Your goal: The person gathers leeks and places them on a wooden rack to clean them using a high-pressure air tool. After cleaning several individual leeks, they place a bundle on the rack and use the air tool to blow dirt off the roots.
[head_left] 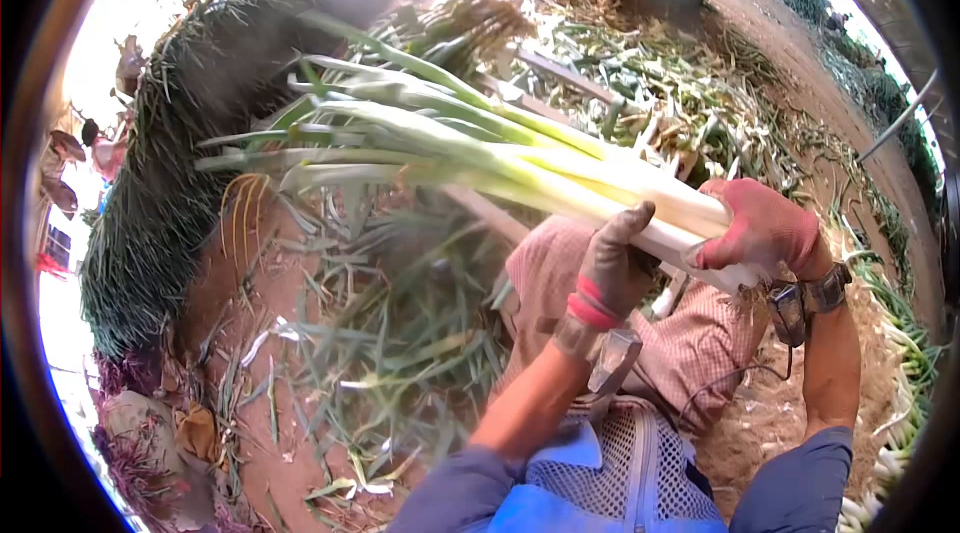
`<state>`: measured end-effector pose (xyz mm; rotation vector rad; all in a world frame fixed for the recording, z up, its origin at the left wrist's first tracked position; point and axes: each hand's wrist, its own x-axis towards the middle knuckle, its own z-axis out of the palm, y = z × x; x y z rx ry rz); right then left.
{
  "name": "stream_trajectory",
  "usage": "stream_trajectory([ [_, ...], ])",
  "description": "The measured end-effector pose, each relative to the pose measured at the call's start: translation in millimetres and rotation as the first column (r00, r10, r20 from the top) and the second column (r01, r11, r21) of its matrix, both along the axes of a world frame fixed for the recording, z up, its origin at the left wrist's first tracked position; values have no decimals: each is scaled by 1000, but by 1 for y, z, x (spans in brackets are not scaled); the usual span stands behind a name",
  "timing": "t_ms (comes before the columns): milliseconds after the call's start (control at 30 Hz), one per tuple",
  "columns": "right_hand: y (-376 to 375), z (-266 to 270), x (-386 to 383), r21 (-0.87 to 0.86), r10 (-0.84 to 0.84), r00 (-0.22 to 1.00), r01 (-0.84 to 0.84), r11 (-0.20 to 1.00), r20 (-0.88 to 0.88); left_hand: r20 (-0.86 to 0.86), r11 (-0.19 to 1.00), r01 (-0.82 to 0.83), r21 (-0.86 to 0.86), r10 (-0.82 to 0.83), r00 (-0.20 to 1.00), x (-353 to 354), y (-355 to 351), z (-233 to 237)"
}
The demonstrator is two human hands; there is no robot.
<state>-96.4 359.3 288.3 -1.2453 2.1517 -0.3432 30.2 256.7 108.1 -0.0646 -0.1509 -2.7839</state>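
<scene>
A bundle of long green onions (520,168) lies across both my gloved hands, white stems to the right and green leaves fanning out to the upper left. My left hand (620,258), in a dirty glove with a red cuff, curls round the underside of the stems. At the root end, my right hand (765,228) in a red glove is wrapped round the white stems. The bundle is held above my knees, which are covered by checked cloth (700,348).
A large heap of green onions (150,193) curves along the left. Loose leaves (400,333) litter the ground, and trimmings (700,103) are piled ahead near a wooden bar (565,73). More onions (905,403) line the right edge. People are in the background at the upper left.
</scene>
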Motion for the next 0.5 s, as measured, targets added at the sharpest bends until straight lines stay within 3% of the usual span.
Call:
stream_trajectory([
  [133,0,-9,-1,45,-24,1000,24,999,15,-28,992,68,108,-65,997,0,5,0],
  [233,-1,-16,-3,128,-47,999,46,991,7,76,990,74,116,-84,994,-14,19,-41],
  [300,11,-24,5,124,-28,998,35,992,-58,71,985,115,128,-124,990,-15,24,-53],
  [367,25,-29,17,-22,-23,997,22,1000,-68,118,972,104,212,-131,984,-8,26,-41],
  [433,33,-26,26,9,53,992,-53,999,-116,123,973,92,210,-119,985,-7,27,-41],
  [500,32,-22,42,161,84,905,-17,987,-418,145,975,86,204,-117,982,-3,27,-36],
])
